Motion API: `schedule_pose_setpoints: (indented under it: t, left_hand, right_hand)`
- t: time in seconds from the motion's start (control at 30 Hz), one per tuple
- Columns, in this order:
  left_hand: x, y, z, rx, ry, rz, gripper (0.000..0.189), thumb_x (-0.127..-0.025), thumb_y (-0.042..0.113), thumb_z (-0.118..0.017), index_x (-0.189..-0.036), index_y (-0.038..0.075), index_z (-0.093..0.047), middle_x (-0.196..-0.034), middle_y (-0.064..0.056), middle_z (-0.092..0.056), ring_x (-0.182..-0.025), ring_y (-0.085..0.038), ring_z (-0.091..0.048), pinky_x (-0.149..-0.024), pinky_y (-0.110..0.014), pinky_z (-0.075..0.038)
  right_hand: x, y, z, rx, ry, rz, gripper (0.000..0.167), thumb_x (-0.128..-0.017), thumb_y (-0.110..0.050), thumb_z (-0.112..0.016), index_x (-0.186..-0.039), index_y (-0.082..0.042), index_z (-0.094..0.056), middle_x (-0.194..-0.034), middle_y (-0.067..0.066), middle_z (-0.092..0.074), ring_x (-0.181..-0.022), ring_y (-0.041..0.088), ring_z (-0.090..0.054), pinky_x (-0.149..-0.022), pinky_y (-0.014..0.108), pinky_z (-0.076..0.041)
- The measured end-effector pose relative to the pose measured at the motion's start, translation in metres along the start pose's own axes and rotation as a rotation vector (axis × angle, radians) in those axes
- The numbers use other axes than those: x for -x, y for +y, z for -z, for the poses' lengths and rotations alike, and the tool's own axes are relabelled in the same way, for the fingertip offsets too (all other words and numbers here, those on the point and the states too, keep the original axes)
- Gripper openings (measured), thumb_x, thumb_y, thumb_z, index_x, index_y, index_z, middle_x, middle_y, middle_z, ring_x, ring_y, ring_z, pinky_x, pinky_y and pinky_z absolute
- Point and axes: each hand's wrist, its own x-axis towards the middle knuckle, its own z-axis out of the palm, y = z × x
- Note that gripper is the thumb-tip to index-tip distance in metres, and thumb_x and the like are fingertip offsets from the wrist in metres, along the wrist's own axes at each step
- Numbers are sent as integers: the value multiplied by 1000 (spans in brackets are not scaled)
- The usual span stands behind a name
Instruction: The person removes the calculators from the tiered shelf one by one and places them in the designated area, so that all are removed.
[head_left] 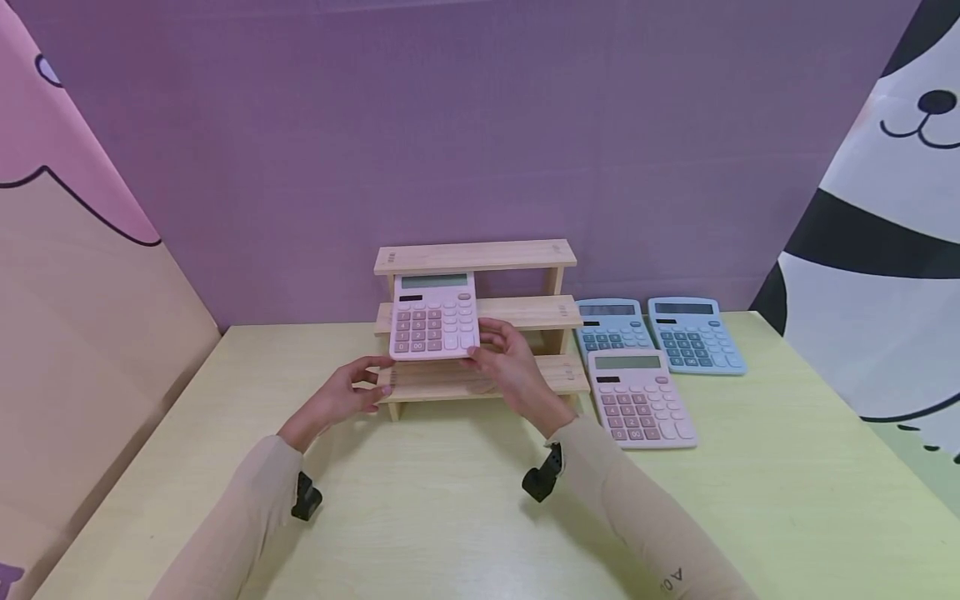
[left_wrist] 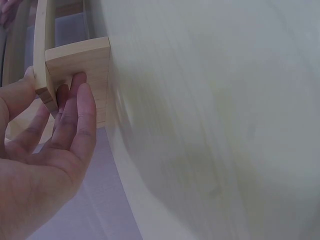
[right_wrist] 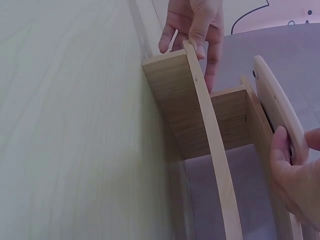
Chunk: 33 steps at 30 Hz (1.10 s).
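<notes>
A three-step wooden stand (head_left: 450, 382) stands at the back of the table. At its lowest step's left end, my left hand (head_left: 341, 396) grips the board, thumb on top and fingers beneath, as the left wrist view (left_wrist: 55, 160) confirms. With thumb and fingers my right hand (head_left: 513, 371) pinches the lower right corner of a pink calculator (head_left: 433, 317), keys facing me. The calculator is tilted at the left part of the middle step; whether it rests on that board I cannot tell. In the right wrist view, the calculator's edge (right_wrist: 280, 102) shows beside the middle board.
Right of the stand lie two blue calculators (head_left: 693, 333), side by side, and another pink calculator (head_left: 641, 400) in front, overlapping the left blue one. A purple backdrop (head_left: 480, 125) rises right behind the stand. Printed panels (head_left: 900, 250) flank the table.
</notes>
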Motion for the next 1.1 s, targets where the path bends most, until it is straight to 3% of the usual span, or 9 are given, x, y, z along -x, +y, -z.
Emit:
schedule_pose_setpoints:
  t: [0.47,0.7,1.1]
  left_hand:
    - [1,2,0,-17,-10,15,53,-90,14,-58,-137,7,-37,-116,-23,-46,-93,-28,-58,-80,-38,-55]
    - [0,1,-1,-24,-6,14,52,-89,14,-58,-136,7,-37,-115,-22,-47,-89,-21,-58,-79,-37,-55]
    - [-1,1,0,-30,-2,19,52,-89,12,-58,-136,7,-37,-115,-23,-48,-88,-22,-59,-79,-38,-55]
  right_hand:
    - [9,-3,-1,-30,17,-5,52,-84,15,-49,-132,-1,-37,-115,17,-46,-92,17,-55,-98,45,-44]
    - [13,-3,-1,-30,30,-4,51,-84,15,-49,-131,-1,-37,-113,16,-47,-92,17,-56,-99,45,-43]
    - [19,-2,1,-22,32,-6,50,-84,15,-50,-130,-2,-40,-113,17,-48,-92,18,-57,-97,43,-45]
